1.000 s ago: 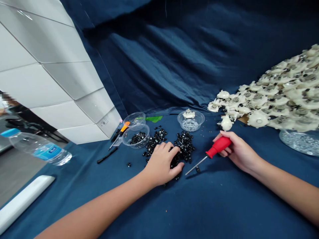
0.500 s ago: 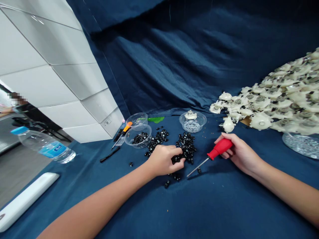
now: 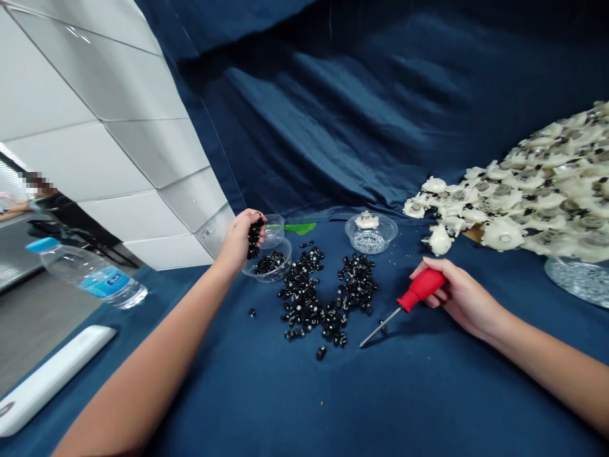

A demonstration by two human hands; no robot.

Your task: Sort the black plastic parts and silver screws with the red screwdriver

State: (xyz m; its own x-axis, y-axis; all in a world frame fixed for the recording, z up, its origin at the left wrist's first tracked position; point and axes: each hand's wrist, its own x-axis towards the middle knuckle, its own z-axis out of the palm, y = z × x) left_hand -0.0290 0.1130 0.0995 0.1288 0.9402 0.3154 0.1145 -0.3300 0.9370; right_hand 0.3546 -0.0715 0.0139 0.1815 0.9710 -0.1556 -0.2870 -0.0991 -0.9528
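My left hand (image 3: 242,239) is raised over a clear plastic bowl (image 3: 270,269) and grips a handful of small black parts (image 3: 255,233). The bowl holds more of the same black parts. A loose heap of black parts (image 3: 323,297) lies spread on the blue cloth just right of the bowl. My right hand (image 3: 460,297) rests on the cloth and holds a screwdriver with a red handle (image 3: 420,289), its metal shaft pointing down-left toward the heap.
A second clear bowl (image 3: 272,226) sits behind the first. Another clear bowl (image 3: 371,233) with small metal bits and a white part stands at the back. A big pile of cream-white parts (image 3: 533,197) fills the right. A water bottle (image 3: 90,278) lies at left.
My left hand scooped up black parts from the heap and moved up and left over the clear bowl. The heap now lies uncovered. My right hand with the screwdriver has barely moved.
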